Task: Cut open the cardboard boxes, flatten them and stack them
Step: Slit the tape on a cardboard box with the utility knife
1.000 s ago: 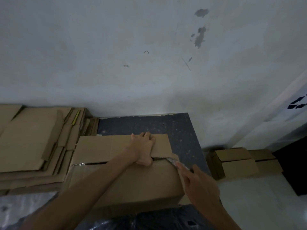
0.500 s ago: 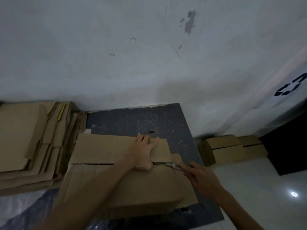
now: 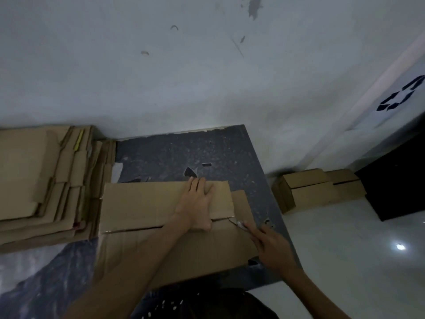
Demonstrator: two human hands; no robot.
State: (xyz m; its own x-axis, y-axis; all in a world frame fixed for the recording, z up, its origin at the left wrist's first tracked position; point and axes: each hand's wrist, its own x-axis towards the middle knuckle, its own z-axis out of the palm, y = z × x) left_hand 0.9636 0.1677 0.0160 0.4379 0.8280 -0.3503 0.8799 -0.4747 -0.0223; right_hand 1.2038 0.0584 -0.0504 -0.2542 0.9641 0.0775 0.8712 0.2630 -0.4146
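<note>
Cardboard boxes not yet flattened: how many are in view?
3. One box lies on the dark table under the left hand, the right hand's blade at its seam. Two more boxes sit side by side on the floor at right, by the wall. Others may be hidden.

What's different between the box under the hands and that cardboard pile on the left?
The box is one whole box, its top seam partly slit; the pile is many flattened sheets, stacked. The left hand presses the box and the right hand holds a cutter at its seam; no hand touches the pile. Both are plain brown cardboard.
</note>
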